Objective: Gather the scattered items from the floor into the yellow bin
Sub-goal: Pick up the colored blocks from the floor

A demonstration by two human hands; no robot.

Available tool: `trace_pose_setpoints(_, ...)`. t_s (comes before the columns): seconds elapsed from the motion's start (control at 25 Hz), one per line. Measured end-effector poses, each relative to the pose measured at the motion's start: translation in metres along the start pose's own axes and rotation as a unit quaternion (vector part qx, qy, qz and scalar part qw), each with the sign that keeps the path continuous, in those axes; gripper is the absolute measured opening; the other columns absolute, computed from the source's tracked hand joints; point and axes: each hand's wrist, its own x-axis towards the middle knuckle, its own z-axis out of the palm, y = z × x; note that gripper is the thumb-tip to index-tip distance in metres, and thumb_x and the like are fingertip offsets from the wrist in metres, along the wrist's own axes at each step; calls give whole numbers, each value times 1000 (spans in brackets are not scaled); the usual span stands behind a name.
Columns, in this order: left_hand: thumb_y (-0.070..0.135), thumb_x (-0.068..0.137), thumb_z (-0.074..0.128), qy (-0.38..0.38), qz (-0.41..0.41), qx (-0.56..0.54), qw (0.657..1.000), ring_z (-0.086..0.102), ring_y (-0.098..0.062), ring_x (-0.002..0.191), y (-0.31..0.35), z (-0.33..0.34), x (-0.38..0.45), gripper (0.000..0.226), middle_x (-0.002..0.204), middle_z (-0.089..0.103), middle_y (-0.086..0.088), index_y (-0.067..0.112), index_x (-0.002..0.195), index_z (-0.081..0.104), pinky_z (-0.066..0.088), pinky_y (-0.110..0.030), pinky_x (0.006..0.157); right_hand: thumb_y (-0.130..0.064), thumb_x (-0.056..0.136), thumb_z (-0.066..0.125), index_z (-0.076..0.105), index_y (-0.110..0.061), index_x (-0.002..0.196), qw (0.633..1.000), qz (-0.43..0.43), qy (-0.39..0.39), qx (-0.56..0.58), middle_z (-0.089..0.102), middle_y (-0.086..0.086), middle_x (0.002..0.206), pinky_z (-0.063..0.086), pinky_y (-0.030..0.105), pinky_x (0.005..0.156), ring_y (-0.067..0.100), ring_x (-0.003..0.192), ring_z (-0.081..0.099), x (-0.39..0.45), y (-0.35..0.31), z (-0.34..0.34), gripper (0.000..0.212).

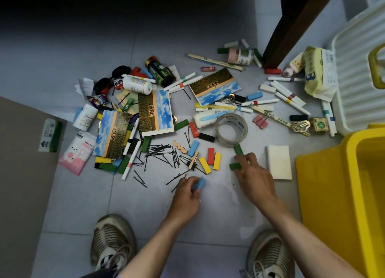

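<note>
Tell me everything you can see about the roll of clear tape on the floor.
The roll of clear tape is a wide ring of glossy transparent tape, with faint green print inside its core. It lies flat on the grey tile floor, hole facing up, floor showing through. A white bottle touches its left side, a black block sits by its lower left, and a green block meets its lower edge. Neither hand touches it.

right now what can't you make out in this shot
- Inside of the yellow bin, head view: cut off by the right edge, so its contents are unknown.
- Blue block: blurred, partly covered by the left hand's fingers.
- Green block: its far end hidden under the right hand.
- Print on the white bottle: too small to read.
- Under the table: too dark.
</note>
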Motion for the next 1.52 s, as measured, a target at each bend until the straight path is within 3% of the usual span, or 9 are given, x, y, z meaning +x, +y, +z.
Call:
trace_pose_setpoints(0.16, 15, 90, 37, -24, -215, -429, 877, 42, -15, 50, 29, 3, 0, 32, 68, 51, -12, 3, 87, 67, 32, -23, 46, -31, 99, 51, 54, -14, 115, 997, -8, -31, -69, 45, 7, 113, 53, 40, 58, 28, 73, 62, 3, -2, 0, 24)
trace_pose_setpoints(0.28, 35, 92, 40, -72, -228, -518, 822, 37, -16, 48, 37, 3, -1, 39, 59, 44, -6, 9, 67, 54, 24, -22, 44, -31, 96, 55, 54, -17, 101, 989, 69, -6, 131, 55, 4, 98, 42, 30, 54, 25, 72, 60, 2, -1, 7, 15)
trace_pose_setpoints(0.4, 38, 87, 51, -56, -206, -557, 802, 41, -16, 49, 41, 1, 4, 38, 59, 48, -7, 12, 60, 50, 24, -18, 39, -14, 88, 52, 62, -16, 93, 795, 214, -76, 563, 61, 8, 70, 35, 25, 47, 23, 56, 52, 3, -6, 5, 12)
trace_pose_setpoints(0.52, 29, 70, 52, -12, -208, -601, 771, 43, -17, 49, 46, -5, 10, 20, 60, 48, -7, 12, 59, 51, 25, -17, 40, -14, 73, 51, 63, -10, 90, 647, 234, -164, 707, 58, 12, 70, 41, 28, 47, 26, 51, 52, 7, -14, -7, 22)
trace_pose_setpoints(0.6, 32, 74, 49, 33, -234, -571, 786, 38, -16, 45, 48, -5, 16, 24, 53, 42, -3, 16, 58, 43, 24, -19, 42, -8, 75, 57, 55, -15, 75, 673, 249, -156, 679, 55, 11, 66, 39, 27, 45, 23, 47, 51, 14, -25, -8, 7)
trace_pose_setpoints(0.76, 60, 89, 49, 96, -119, -46, 987, 57, -21, 65, 57, 8, 31, 41, 70, 60, 1, 20, 81, 58, 48, -33, 58, -21, 84, 68, 54, -19, 83, 898, 229, 35, 375, 58, 2, 72, 36, 27, 54, 17, 58, 51, 29, -27, -2, 14)
trace_pose_setpoints(0.84, 55, 94, 44, 127, -34, 158, 979, 64, -24, 84, 64, 17, 36, 42, 93, 65, -2, 18, 113, 51, 53, -37, 69, -32, 89, 65, 55, -19, 103, 967, 177, 83, 166, 62, 4, 94, 41, 30, 63, 25, 78, 61, 32, -17, -3, 22)
trace_pose_setpoints(1.24, 28, 99, 41, 125, 42, 240, 962, 66, -28, 91, 52, 12, 43, 27, 102, 67, -9, 15, 123, 43, 54, -38, 73, -47, 81, 57, 50, -21, 87, 975, 145, 3, 167, 61, 0, 76, 36, 31, 57, 31, 78, 62, 30, -25, 2, 28)
trace_pose_setpoints(1.52, 59, 90, 46, 152, -28, 226, 962, 64, -26, 85, 42, -1, 29, 43, 90, 67, -3, 18, 93, 60, 49, -32, 67, -47, 88, 54, 51, -15, 98, 995, 82, 5, 53, 70, 7, 89, 34, 29, 55, 30, 79, 68, 38, -56, 17, 34)
